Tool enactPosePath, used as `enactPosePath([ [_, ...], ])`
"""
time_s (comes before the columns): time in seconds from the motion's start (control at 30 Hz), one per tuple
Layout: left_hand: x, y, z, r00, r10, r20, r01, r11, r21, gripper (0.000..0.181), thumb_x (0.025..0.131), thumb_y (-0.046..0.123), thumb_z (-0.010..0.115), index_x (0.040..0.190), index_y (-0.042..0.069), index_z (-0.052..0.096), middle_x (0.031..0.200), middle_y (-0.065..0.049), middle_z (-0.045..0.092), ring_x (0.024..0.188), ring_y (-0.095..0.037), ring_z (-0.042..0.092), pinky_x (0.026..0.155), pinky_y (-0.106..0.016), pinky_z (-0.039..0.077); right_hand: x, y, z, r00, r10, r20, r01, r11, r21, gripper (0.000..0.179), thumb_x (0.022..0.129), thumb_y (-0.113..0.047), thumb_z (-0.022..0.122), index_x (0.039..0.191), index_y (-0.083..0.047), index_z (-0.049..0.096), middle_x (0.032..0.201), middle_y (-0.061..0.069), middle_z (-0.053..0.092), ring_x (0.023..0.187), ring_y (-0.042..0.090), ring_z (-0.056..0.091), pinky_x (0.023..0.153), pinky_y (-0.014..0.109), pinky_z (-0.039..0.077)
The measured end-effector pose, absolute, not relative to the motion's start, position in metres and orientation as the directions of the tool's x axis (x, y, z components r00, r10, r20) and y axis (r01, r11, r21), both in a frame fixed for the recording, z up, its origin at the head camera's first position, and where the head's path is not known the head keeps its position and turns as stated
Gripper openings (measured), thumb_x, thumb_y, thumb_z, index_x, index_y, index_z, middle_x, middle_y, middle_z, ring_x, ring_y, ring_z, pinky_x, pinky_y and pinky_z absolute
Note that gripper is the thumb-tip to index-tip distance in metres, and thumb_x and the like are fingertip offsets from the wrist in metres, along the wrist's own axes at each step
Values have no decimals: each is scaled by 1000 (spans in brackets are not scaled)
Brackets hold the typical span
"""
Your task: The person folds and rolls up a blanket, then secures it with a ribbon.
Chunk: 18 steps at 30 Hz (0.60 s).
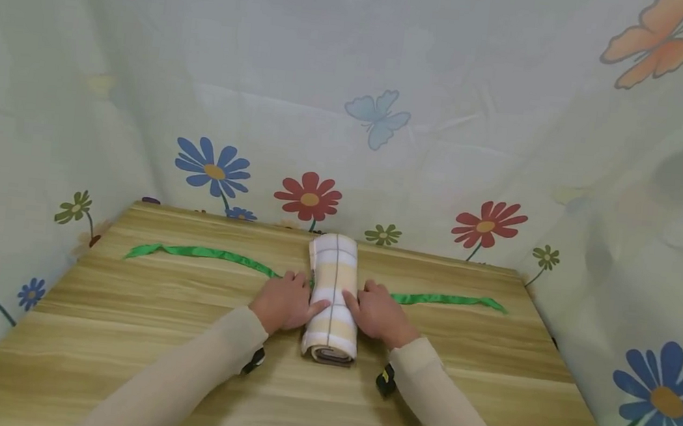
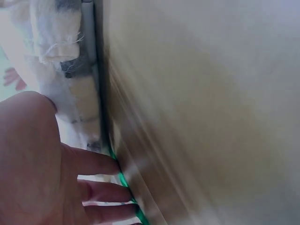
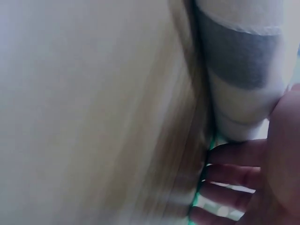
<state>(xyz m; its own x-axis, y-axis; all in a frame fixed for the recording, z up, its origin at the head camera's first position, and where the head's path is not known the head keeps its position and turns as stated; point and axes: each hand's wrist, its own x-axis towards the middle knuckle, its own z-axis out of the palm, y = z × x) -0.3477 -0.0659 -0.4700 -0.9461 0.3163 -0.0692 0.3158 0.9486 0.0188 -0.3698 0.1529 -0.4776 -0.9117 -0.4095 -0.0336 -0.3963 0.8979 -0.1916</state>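
Observation:
A rolled-up checked towel [image 1: 336,267], white and cream with thin grey lines, lies lengthwise on the wooden table, its spiral end toward me. Under it crosses a green ribbon [image 1: 438,299], whose two ends stretch out left and right. My left hand [image 1: 285,302] is at the roll's left side, thumb on the towel. Its extended fingers [image 2: 101,164] reach down at the ribbon in the left wrist view. Mirroring it, my right hand [image 1: 382,314] has its thumb against the right side. The right fingers [image 3: 234,176] are spread beside the roll, tips at the ribbon.
The wooden table [image 1: 180,348] ends at a back edge close behind the roll. A pale curtain [image 1: 284,43] printed with flowers and butterflies surrounds it at the back and both sides. Each wrist wears a dark device [image 1: 386,380].

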Motion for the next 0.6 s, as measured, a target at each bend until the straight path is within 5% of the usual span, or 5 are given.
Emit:
enactPosePath([
  [0.4,-278,-58,-470,-949,306,-76,301,951,74,83,102,68,36,138,-4,58,132,-17,58,122,-34,57,93,-51,55,-295,156,-469,-892,-452,18,-450,882,-139,58,111,-38,39,89,3,73,97,16,65,92,30,58,85,46,51],
  [0.6,-247,-53,-466,-948,311,-65,309,950,49,81,103,66,37,136,-5,59,132,-17,58,124,-35,57,95,-51,53,-265,158,-469,-899,-437,38,-437,886,-153,54,110,-38,41,91,2,72,98,14,62,91,29,57,78,45,52],
])
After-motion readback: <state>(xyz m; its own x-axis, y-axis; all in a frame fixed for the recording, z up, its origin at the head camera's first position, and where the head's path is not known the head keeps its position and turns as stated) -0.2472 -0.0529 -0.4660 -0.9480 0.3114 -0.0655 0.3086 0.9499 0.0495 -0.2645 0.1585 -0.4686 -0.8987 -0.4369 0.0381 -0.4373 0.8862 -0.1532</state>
